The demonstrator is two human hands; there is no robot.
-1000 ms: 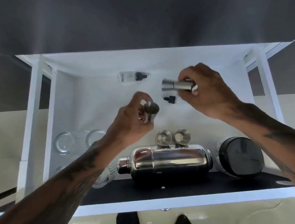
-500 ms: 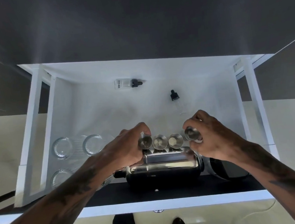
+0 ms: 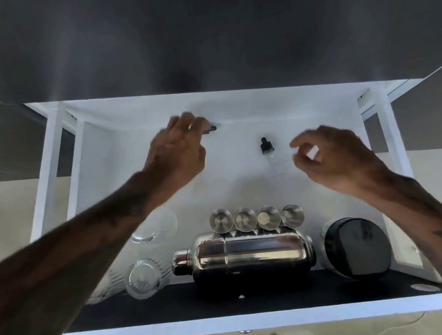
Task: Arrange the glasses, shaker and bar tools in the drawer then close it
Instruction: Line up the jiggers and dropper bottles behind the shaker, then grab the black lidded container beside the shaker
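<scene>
The white drawer [image 3: 98,164] is pulled out. A steel shaker [image 3: 243,255] lies on its side near the front, with several steel jiggers [image 3: 256,218] in a row just behind it. Clear glasses [image 3: 141,279] lie at the front left, partly under my left arm. My left hand [image 3: 179,150] reaches to the back and covers a dropper bottle; only its black cap [image 3: 212,128] shows, and the grip is hidden. My right hand [image 3: 331,154] hovers with fingers apart and empty, right of a second dropper bottle [image 3: 269,153].
A black round jar [image 3: 358,248] lies at the front right beside the shaker. A black mat strip [image 3: 229,301] lines the front edge. The drawer's side walls and rails [image 3: 394,147] bound both sides. A dark countertop overhangs the back.
Both hands have let go of the outer jiggers, which now stand in the row. My left hand went to the back bottle. My right hand rose toward the second bottle.
</scene>
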